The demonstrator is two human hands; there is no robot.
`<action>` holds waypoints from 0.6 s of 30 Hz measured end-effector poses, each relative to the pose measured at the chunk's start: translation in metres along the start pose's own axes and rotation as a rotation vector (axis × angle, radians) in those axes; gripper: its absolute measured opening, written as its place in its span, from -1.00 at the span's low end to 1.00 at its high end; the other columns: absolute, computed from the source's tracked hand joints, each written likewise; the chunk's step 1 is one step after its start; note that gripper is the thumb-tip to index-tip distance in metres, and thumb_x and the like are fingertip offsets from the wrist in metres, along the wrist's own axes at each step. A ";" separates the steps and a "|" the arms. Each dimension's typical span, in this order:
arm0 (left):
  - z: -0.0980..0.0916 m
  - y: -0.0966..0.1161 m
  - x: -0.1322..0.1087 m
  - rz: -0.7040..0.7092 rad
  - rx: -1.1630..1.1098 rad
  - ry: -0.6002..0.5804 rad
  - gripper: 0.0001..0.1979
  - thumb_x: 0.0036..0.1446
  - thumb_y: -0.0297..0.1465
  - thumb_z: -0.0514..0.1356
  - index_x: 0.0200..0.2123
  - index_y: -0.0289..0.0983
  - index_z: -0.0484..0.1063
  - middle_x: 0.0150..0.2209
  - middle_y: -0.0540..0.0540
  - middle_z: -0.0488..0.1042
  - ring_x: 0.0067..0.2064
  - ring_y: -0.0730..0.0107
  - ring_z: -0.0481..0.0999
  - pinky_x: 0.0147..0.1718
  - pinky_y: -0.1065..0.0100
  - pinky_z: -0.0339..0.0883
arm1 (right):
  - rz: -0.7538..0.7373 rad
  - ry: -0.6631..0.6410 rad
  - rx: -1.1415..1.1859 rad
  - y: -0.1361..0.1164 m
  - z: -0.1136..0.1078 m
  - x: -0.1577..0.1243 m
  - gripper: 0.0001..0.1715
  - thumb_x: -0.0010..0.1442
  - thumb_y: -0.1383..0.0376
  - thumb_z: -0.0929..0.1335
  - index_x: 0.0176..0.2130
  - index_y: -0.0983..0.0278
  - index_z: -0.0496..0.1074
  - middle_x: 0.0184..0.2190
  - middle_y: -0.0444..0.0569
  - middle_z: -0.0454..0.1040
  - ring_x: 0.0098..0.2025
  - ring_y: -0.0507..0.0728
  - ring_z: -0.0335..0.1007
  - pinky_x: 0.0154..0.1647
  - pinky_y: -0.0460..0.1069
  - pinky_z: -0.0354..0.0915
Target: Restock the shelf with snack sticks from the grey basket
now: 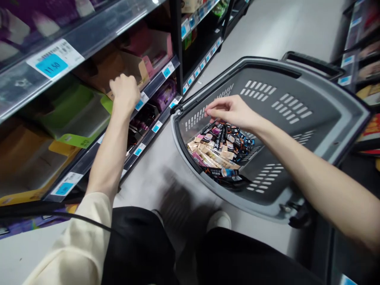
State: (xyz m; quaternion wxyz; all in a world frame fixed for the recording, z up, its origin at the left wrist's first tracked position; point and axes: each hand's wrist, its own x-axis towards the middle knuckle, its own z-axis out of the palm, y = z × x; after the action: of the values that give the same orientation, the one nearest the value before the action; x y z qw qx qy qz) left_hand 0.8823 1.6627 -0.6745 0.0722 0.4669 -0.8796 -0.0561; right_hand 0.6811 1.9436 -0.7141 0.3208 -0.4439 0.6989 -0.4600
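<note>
Head camera looks down an aisle, with the shelf (pixel 97 29) running along the left of the frame and a grey basket (pixel 314 130) filling the centre and right. The basket sits tilted, its open mouth turned toward the person. That is likely why the small packets (pixel 221 148) lie heaped in one low corner instead of spread across the bottom. They are black, pink and tan sticks, piled loosely over each other.

The right hand (pixel 233 112) comes in from the right edge and hangs over that heap with its wrist arched, so the fingertips (pixel 211 116) point down. The fingers are drawn narrow into a pinch and meet the topmost packets. Whether one is actually gripped I cannot tell, because the fingertips blend into the pile.

The left hand (pixel 125 93) stretches up and left to the middle shelf, beside an open cardboard box (pixel 118 65) and just above a blue price tag (pixel 140 103) on the shelf edge. Its back faces the camera and the fingers curl away out of sight. It looks closed, but I cannot tell whether it holds anything.

Below and left of that hand lies a green tray (pixel 80 114), angled forward on its shelf so that its contents face the aisle. A larger price tag (pixel 53 63) hangs at upper left. A white shoe (pixel 219 220) rests on the floor (pixel 267 35) just below the basket.
</note>
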 end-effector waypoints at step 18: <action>0.055 0.146 -0.094 1.279 -0.035 0.030 -0.71 0.38 -0.48 0.07 -0.03 -0.32 0.58 0.06 -0.31 0.54 0.21 -0.08 0.44 0.10 -0.03 0.34 | 0.142 -0.898 -0.869 0.115 0.099 -0.028 -0.57 0.17 0.50 0.35 -0.01 0.46 0.66 -0.04 0.15 0.62 -0.12 0.12 0.51 -0.13 -0.11 0.28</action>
State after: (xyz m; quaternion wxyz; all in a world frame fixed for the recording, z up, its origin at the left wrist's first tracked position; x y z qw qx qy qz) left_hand 0.8060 1.8234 -0.7113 0.1114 -0.1505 -0.9823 -0.0097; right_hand 0.7393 1.9552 -0.8566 0.4030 -0.6362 0.6470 0.1197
